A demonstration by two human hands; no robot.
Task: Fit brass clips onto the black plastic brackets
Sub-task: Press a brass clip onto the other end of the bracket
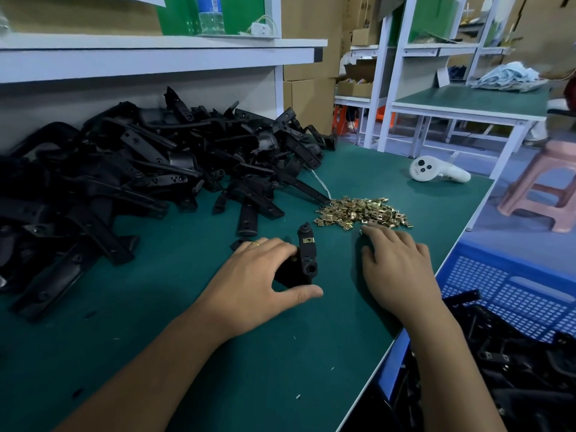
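Observation:
My left hand (258, 282) holds a black plastic bracket (307, 255) on the green mat, fingers curled over its left side and thumb stretched out below it. One brass clip (307, 240) sits on the bracket's upper arm. My right hand (397, 263) lies palm down just right of the bracket, fingertips touching the near edge of a heap of loose brass clips (363, 213). Whether a clip is under those fingers is hidden. A big pile of black brackets (140, 169) fills the left and back of the table.
A white hand controller (436, 173) lies at the back right of the green table (218, 353). Beyond the table's right edge, a blue perforated crate (514, 294) holds black brackets. A pink stool (545, 188) stands on the floor, and a white shelf runs overhead at the back.

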